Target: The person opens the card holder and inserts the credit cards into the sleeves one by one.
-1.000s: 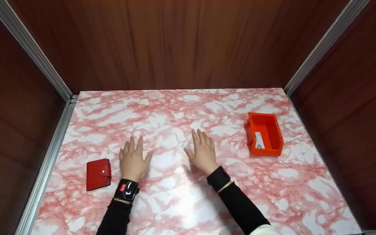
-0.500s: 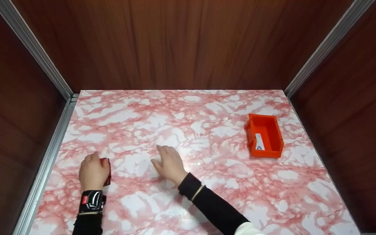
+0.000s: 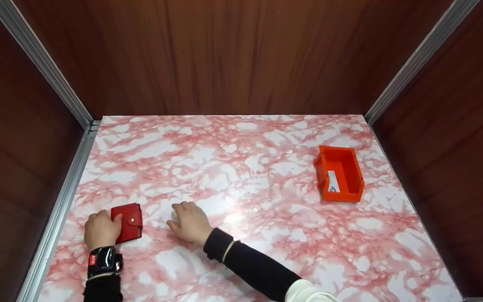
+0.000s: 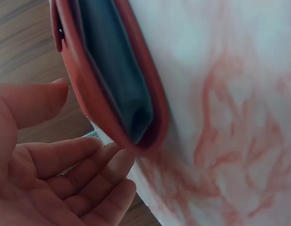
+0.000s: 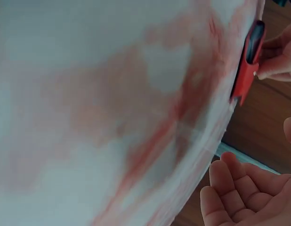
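A red wallet with a snap strap lies on the left part of the table. My left hand is at its left edge, thumb overlapping the cover in the head view. From the left wrist, the fingertips come right up to the rounded edge of the wallet, while the thumb stands a little apart from the cover. Grey-blue sleeves show inside. My right hand is to the right of the wallet, its fingers loosely bent and holding nothing; the right wrist view shows the same relaxed fingers.
An orange plastic bin with a white label stands on the right side of the marbled red-and-white table. Brown wood-grain panels close off the back and both sides, with metal rails along the corners.
My left hand has moved left from beside the wallet, passing over it, to its left edge. My right hand has moved left and nearer, its fingers bending from straight. The wallet and bin stay put.
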A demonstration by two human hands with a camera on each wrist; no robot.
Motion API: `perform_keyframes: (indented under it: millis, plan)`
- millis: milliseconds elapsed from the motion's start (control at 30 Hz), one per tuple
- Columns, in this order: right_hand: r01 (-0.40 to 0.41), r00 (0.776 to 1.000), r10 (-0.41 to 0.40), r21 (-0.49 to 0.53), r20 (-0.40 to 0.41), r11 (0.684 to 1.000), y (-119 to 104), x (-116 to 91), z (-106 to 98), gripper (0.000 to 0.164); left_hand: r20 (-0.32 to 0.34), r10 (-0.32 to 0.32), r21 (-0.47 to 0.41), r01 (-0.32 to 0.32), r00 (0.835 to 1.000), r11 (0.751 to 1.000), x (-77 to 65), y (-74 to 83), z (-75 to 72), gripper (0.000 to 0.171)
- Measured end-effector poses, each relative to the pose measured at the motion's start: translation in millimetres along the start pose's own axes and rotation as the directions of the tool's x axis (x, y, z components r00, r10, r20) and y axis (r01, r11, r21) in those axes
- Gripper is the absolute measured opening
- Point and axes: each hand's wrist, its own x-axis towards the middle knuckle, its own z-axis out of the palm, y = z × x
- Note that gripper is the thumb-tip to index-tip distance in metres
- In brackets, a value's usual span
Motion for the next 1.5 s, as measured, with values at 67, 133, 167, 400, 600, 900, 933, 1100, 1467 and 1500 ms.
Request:
perform_keyframes:
  millis: [67, 133, 167, 400, 600, 900, 933, 1100, 1467, 1500]
  plan:
    - [0.015, 1.000, -0.014, -0.020, 0.015, 1.000, -4, 0, 4, 0.049, 0.020, -0.014, -0.001, 0.014, 1.000, 1.000, 0.6, -0.3, 0.5, 0.044]
    - [0.025, 0.999, -0.024, -0.039, 0.027, 0.999, -8, 1, 8, 0.047, 0.042, -0.030, -0.005, 0.030, 0.999, 1.000, 0.8, -0.1, 0.5, 0.046]
    - [0.027, 0.999, -0.025, -0.045, 0.036, 0.999, -10, 1, 9, 0.046, 0.053, -0.038, -0.006, 0.038, 0.998, 0.999, 0.8, 0.1, 0.2, 0.047]
    - [0.033, 0.996, -0.025, -0.082, 0.088, 0.996, -22, 9, 17, 0.038, 0.105, -0.057, -0.037, 0.062, 0.993, 0.997, 1.5, -1.8, -1.1, 0.051]
    - [0.042, 0.992, -0.033, -0.075, 0.120, 0.996, -32, 16, 19, 0.033, 0.128, -0.065, -0.069, 0.074, 0.990, 0.995, 1.3, -4.1, -2.5, 0.046]
    - [0.036, 0.984, -0.025, -0.064, 0.175, 0.997, -35, 19, 26, 0.032, 0.126, -0.110, -0.125, 0.126, 0.986, 0.984, 1.7, -6.8, 1.2, 0.040]
    - [0.034, 0.984, -0.022, -0.064, 0.176, 0.997, -35, 19, 26, 0.032, 0.124, -0.111, -0.130, 0.127, 0.986, 0.983, 1.9, -6.9, 1.5, 0.039]
    - [0.024, 0.984, -0.015, -0.051, 0.175, 0.998, -34, 18, 24, 0.031, 0.098, -0.104, -0.146, 0.118, 0.990, 0.982, 1.9, -5.4, 1.3, 0.037]
    - [-0.010, 0.984, 0.004, 0.031, 0.178, 0.999, -31, 19, 21, 0.027, 0.084, -0.117, -0.242, 0.134, 0.990, 0.961, 0.5, -5.0, -7.1, 0.038]
    - [-0.013, 0.985, 0.005, 0.041, 0.174, 0.999, -31, 19, 21, 0.026, 0.092, -0.120, -0.262, 0.140, 0.989, 0.955, 0.1, -4.7, -7.9, 0.039]
